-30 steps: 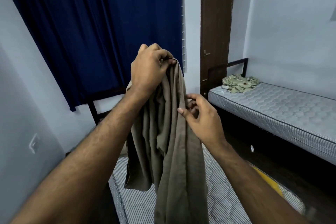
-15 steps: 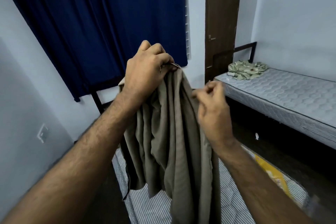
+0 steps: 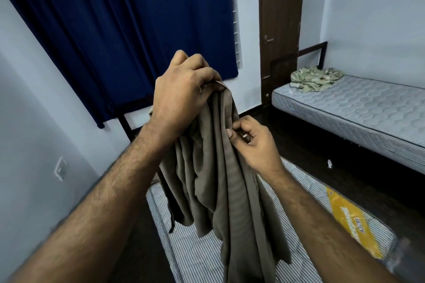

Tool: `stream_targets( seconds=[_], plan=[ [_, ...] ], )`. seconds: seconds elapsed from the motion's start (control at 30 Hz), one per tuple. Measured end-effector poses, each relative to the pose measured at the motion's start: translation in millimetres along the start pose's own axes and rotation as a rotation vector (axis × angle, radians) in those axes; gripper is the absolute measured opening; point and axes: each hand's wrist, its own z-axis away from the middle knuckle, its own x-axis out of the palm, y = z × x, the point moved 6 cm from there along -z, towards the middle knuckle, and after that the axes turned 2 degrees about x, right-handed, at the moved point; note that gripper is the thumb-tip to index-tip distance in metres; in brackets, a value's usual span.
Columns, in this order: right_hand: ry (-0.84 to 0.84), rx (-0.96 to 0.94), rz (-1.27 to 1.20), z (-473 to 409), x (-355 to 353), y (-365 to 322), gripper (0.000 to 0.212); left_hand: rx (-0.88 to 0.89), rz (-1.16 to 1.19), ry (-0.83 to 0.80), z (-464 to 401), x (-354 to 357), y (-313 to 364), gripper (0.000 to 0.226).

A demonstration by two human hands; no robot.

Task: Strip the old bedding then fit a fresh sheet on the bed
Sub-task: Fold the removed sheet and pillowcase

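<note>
The left hand is raised at chest height, fingers curled tight round the bunched top of a taupe bedsheet. Just below and to the right, the right hand pinches one hem of that sheet between thumb and curled fingers. The cloth is thin and matte, falling in long soft folds, its loose lower edges hanging over the striped mattress beneath. That mattress is bare, with fine grey and white lines and a yellow label at its right edge. A dark floor strip separates it from a second mattress, quilted in hexagons, along the right wall. On its far end lies a crumpled patterned cloth. Behind hang navy curtains, beside a brown door.
</note>
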Motion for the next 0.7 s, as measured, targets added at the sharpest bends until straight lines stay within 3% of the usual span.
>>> stream_targets(
  seconds=[0.17, 0.3, 0.43, 0.53, 0.63, 0.7],
  plan=[
    [-0.088, -0.055, 0.123, 6, 8, -4, 0.011, -0.042, -0.002, -0.001, 4, 3, -7, 0.016],
    [-0.2, -0.038, 0.246, 14, 16, 3, 0.023, -0.073, -0.027, 0.031, 8, 3, -13, 0.014],
    [-0.048, -0.051, 0.245, 18, -4, -8, 0.035, -0.138, -0.112, 0.043, 12, 7, -24, 0.013],
    [0.041, -0.05, 0.152, 26, -24, -28, 0.031, -0.239, -0.133, 0.015, 19, 18, -43, 0.016],
    [-0.138, -0.051, 0.166, 37, -5, -33, 0.039, -0.294, -0.131, 0.012, 26, 28, -50, 0.018],
    [-0.295, 0.049, 0.257, 45, 16, -13, 0.048, -0.32, -0.141, 0.028, 24, 30, -50, 0.017]
  ],
)
